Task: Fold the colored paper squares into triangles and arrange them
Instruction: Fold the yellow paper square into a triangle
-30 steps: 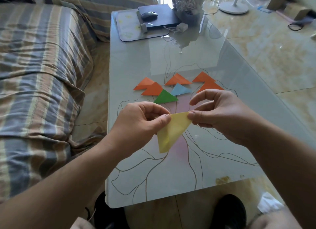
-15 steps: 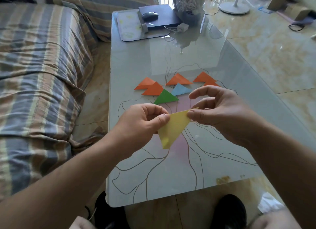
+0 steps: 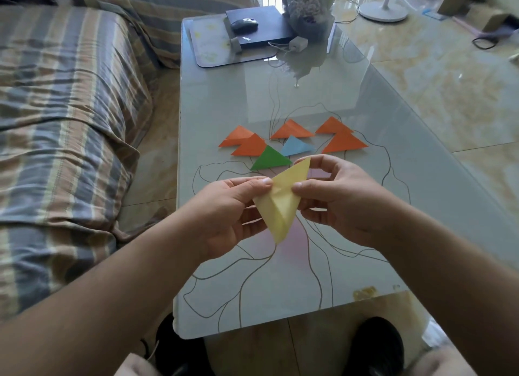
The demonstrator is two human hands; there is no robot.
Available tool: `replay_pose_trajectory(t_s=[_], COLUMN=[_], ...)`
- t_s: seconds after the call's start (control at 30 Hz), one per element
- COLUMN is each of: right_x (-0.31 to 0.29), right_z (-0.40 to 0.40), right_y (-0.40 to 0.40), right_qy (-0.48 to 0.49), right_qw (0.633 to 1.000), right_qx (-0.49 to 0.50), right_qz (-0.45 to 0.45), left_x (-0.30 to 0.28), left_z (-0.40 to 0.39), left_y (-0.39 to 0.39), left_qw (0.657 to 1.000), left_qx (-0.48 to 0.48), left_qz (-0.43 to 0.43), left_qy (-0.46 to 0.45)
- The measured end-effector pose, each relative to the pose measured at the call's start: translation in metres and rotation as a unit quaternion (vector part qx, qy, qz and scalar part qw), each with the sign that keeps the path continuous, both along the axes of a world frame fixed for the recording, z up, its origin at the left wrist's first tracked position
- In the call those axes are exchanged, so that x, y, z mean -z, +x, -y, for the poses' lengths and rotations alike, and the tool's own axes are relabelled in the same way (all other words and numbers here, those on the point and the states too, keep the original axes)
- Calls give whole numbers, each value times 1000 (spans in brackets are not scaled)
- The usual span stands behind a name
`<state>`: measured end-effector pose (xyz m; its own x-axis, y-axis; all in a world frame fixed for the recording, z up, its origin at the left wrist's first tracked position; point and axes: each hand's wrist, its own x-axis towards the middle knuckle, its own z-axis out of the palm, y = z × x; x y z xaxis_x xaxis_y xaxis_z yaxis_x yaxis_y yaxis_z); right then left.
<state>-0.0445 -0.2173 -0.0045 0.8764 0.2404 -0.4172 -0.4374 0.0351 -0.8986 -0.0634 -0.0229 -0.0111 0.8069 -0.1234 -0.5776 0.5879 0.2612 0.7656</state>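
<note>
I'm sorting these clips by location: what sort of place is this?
Most likely a home living room. A sofa under a striped cover stands beside a low glass-topped table, a fan base stands on the polished tile floor, and a mouse lies on the table's far end.

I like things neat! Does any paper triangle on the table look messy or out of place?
Mostly tidy. Two orange triangles at the left overlap, and so do two on the right. The yellow paper is only half-folded, held in both hands.
</note>
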Motion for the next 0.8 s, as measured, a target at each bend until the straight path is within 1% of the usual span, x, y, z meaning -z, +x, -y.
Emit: replay_pose_trajectory(t_s=[0.17, 0.3, 0.4, 0.57, 0.7, 0.8], right_x=[2, 5, 5, 8, 6, 6], right_z=[-3, -5, -8, -6, -3, -2], right_y=[-2, -4, -6, -1, 1, 3], right_qy=[-6, 9, 3, -50, -31, -12], right_qw=[1000, 999, 999, 997, 998, 998], right_qx=[-21, -1, 7, 19, 40, 57], right_qz=[11, 33, 44, 53, 41, 31], left_x=[0, 0, 2, 5, 5, 6], left_z=[0, 0, 2, 1, -2, -1], left_y=[0, -2, -4, 0, 2, 1], left_qw=[1000, 1000, 999, 995, 989, 986], left_qx=[5, 21, 26, -8, -24, -36], left_qz=[7, 19, 31, 66, 97, 117], left_qy=[7, 12, 34, 76, 109, 115])
